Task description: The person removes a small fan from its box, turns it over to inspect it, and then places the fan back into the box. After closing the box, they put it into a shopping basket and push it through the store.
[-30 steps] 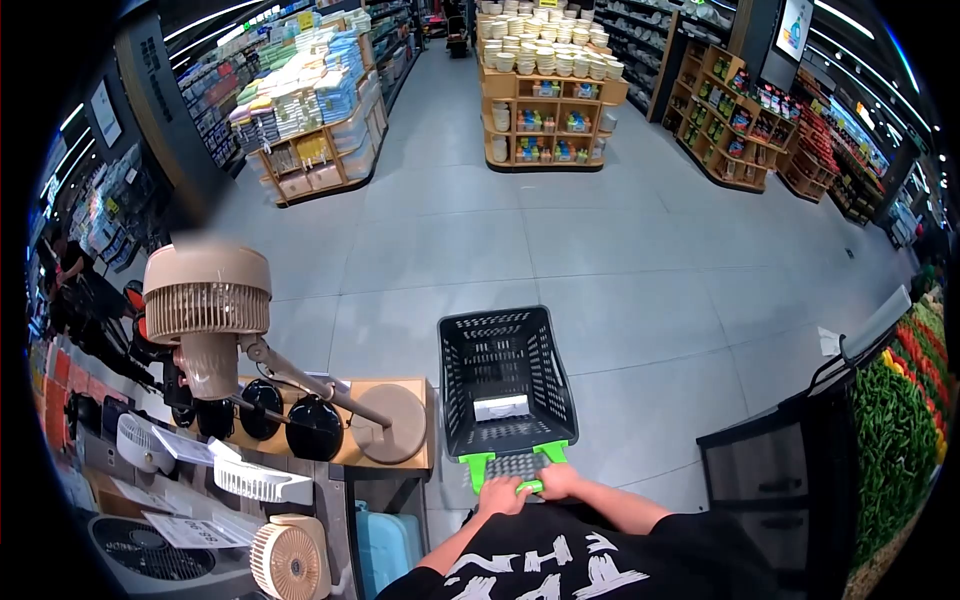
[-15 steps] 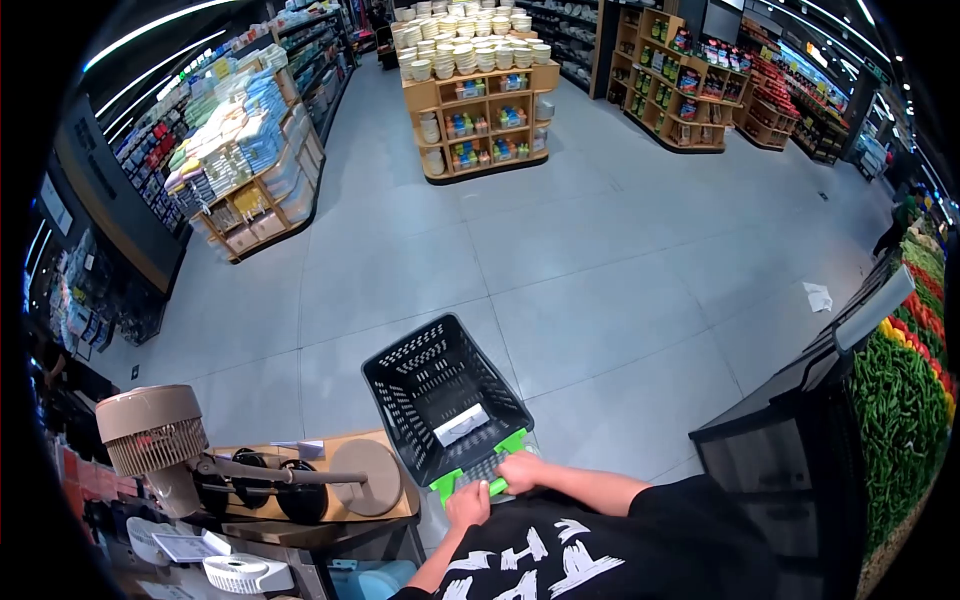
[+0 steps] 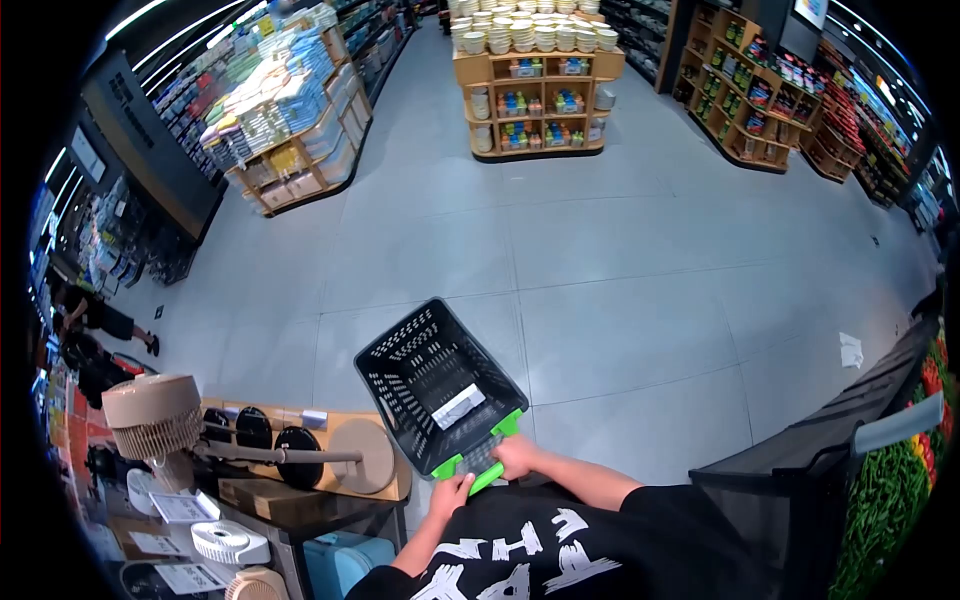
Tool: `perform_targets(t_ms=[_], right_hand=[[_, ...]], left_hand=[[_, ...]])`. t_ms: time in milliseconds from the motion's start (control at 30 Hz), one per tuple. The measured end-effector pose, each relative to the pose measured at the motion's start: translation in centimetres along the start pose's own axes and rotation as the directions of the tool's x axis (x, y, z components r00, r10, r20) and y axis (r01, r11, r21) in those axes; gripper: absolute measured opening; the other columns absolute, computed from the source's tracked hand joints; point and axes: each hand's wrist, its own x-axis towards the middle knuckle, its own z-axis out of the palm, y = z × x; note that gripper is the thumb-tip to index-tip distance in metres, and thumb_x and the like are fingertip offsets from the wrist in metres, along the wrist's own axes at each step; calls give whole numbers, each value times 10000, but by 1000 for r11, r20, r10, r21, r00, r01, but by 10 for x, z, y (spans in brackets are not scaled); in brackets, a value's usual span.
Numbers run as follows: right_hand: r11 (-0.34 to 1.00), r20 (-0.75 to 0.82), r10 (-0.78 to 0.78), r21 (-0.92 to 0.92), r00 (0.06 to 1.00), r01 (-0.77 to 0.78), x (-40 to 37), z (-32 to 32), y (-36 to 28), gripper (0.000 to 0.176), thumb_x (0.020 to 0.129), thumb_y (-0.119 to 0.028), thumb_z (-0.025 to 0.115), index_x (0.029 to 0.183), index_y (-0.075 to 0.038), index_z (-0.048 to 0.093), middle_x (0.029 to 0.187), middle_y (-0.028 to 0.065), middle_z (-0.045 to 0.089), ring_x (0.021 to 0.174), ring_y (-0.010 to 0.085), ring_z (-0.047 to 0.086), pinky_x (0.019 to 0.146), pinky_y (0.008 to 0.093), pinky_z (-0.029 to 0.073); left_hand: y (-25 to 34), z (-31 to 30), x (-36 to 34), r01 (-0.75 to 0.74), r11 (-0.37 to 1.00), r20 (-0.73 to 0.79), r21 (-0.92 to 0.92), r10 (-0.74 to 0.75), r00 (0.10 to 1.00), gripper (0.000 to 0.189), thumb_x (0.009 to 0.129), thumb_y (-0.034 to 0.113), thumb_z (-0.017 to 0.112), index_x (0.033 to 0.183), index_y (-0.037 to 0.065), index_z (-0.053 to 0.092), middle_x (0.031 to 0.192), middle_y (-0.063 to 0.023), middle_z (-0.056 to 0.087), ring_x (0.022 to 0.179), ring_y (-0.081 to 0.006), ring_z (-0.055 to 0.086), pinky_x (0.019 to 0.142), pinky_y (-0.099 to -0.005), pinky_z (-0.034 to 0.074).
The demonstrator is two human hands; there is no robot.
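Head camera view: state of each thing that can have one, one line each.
black basket, nearly empty, one white item inside.
green handle, held by both hands.
left hand, closed on the green handle.
right hand, closed on the green handle.
beige fan, on the display; running or not, cannot tell.

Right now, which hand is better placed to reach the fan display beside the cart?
Left, probably. Both hands grip the green handle, but the left hand is nearest the fan display; the right hand sits farther.
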Motion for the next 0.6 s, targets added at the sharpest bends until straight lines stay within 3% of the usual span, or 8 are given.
perform_targets(t_ms=[100,167,367,500,600], right_hand=[[996,86,52,-82,995,-45,12,-26,4,310,619,-358,673,739,-73,658,690,169,645,693,371,646,624,475,516],[995,61,16,-96,998,-10,26,-32,15,314,610,-372,678,715,-77,656,677,166,643,670,370,641,617,470,516],[992,-49,-82,-96,995,77,87,-85,30,280,557,-339,718,644,-86,637,639,153,627,631,373,624,591,469,503],[984,-34,-83,-161,996,77,134,-109,47,272,519,-327,728,629,-100,626,624,145,617,623,369,620,587,470,498],[965,-88,-154,-227,984,130,169,-128,50,267,511,-334,724,611,-111,615,612,133,612,610,352,620,568,458,494]], left_hand=[[5,-5,22,32,998,90,-63,-27,996,491,927,467,492,834,21,675,729,-218,627,707,-386,624,642,-441,467],[5,-9,36,39,993,79,-108,-31,996,497,923,473,501,806,18,663,700,-205,619,695,-382,618,629,-437,461],[7,-42,83,-182,966,-170,-183,152,974,393,884,423,585,744,61,646,646,-155,612,647,-335,626,592,-411,470],[1,-60,120,-211,964,-230,-163,171,958,429,818,499,621,777,72,635,649,-170,606,620,-363,608,590,-452,473],[-1,-85,146,-130,981,-133,-146,111,985,453,803,526,611,771,74,618,611,-176,582,619,-386,594,602,-467,474]])
